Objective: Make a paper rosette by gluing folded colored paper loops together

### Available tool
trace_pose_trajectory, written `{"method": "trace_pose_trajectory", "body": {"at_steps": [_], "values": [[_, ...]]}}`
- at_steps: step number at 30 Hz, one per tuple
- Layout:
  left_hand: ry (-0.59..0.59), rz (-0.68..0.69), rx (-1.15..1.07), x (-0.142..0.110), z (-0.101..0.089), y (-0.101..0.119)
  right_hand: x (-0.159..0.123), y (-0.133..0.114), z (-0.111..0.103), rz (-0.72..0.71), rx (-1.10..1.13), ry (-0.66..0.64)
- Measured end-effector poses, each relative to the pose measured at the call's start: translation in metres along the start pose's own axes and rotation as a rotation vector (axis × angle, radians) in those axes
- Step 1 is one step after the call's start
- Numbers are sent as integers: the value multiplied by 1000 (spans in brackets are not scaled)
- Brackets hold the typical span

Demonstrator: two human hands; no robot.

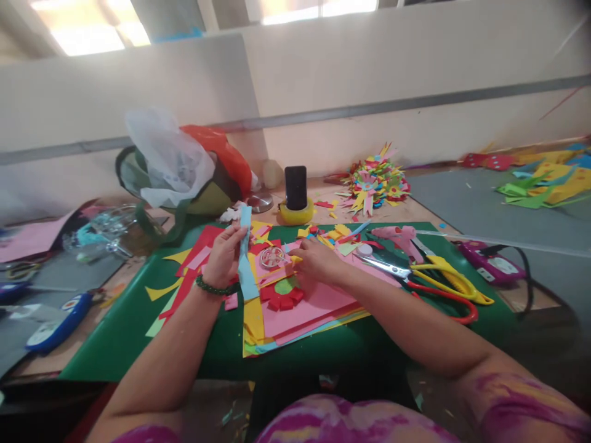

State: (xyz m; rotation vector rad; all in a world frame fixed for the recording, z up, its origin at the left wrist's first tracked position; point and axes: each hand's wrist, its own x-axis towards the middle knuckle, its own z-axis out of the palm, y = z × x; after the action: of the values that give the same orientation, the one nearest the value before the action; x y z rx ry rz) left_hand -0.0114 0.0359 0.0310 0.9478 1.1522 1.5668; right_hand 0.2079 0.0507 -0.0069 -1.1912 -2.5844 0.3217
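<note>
My left hand [225,255] is closed on a light blue strip [248,280] of felt or paper, which hangs down past its fingers. My right hand [317,259] is bent over the pile, its fingers pressed together beside a small yellow piece [296,261]; what they grip is too small to make out. Between the hands lies a round, silvery ring-shaped item [272,258]. Just below it is a red flower with a green centre [285,291]. Both rest on stacked pink sheets [318,314] with yellow and blue ones underneath.
Scissors with red and yellow handles [446,283] and a pink glue gun [401,237] lie at right. A phone [296,187] stands in a yellow tape roll [296,213]. Colourful paper flowers [376,181] are heaped behind. A bag [203,194] stands back left on the table.
</note>
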Motion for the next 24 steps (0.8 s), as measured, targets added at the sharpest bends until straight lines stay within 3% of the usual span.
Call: {"method": "trace_pose_trajectory", "body": {"at_steps": [3,6,10,14,17,20,22,24], "values": [[-33,-30,35,1,0,-4,8,-2,10,-4,-12,-43],[-49,-42,54,3,-2,-4,10,6,4,-45,75,-15],[-60,-26,48,4,-5,-1,-2,36,-31,-4,322,75],[-138,-44,118,2,-8,1,-24,67,-72,45,533,-184],[-282,-104,294,0,-11,4,-35,80,-86,94,578,-325],[-514,-143,524,-1,-14,10,-36,86,-85,126,563,-348],[-638,-155,618,-1,-15,12,-34,86,-82,130,497,-326],[-664,-137,647,0,-15,12,-30,79,-74,131,410,-208]]}}
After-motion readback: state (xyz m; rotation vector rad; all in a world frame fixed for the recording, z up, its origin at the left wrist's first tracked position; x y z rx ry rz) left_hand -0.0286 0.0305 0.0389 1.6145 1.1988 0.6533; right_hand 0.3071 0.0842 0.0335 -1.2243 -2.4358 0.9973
